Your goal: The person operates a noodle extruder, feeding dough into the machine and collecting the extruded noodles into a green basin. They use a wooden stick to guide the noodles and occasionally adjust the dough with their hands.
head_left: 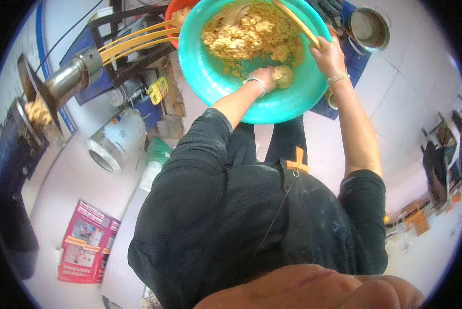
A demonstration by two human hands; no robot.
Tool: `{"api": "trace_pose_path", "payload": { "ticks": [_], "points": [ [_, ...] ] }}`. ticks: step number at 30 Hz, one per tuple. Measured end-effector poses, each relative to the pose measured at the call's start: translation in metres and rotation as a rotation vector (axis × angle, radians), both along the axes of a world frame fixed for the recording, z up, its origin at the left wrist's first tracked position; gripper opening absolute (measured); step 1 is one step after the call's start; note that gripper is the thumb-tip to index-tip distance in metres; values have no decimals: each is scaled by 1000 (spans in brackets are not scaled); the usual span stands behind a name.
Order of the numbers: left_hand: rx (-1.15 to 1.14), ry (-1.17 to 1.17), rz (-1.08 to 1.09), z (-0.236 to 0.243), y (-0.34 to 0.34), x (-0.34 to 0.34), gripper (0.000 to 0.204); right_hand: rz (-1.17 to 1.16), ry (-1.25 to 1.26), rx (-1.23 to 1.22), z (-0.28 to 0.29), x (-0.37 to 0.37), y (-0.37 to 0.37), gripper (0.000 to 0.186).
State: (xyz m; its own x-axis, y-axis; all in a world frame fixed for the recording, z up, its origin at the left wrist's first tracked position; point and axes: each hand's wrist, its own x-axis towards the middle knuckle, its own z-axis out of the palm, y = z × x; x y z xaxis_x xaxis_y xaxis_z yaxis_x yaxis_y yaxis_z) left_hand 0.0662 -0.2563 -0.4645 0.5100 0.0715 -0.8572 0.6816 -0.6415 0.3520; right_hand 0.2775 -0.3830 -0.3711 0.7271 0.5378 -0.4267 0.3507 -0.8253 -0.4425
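Note:
A wide turquoise basin point(200, 82) in front of me holds yellow, crumbly dough point(246, 33), heaped toward its far side. Low inside the basin, my left hand point(263, 78) is closed on a rounded lump of dough point(282, 76); its fingers are partly hidden. My right hand point(327, 55) is at the basin's right rim, closed around the near end of a pale wooden stick point(298, 24). That stick slants across the rim to the far side, over the dough.
On the left, yellow strands point(138, 44) stretch from a metal machine nozzle point(89, 64) toward a red basin point(173, 11). A yellow container point(158, 90) and a motor point(127, 92) sit below. A metal pot point(369, 30) stands far right; a printed poster point(87, 242) is lower left.

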Motion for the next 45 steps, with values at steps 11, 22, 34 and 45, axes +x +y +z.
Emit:
{"api": "trace_pose_path", "payload": {
  "ticks": [11,22,34,45],
  "points": [
    [-45,-199,403,79,-5,-13,42,152,-217,16,-29,40,-48,29],
    [-321,-279,1064,133,10,-17,41,302,338,398,218,20,20,31],
    [-1184,-354,1281,186,42,-38,49,1076,-323,425,414,-76,249,50],
    [-1591,-416,1245,194,47,-29,66,1288,-590,163,418,-111,293,53]
  ]
}}
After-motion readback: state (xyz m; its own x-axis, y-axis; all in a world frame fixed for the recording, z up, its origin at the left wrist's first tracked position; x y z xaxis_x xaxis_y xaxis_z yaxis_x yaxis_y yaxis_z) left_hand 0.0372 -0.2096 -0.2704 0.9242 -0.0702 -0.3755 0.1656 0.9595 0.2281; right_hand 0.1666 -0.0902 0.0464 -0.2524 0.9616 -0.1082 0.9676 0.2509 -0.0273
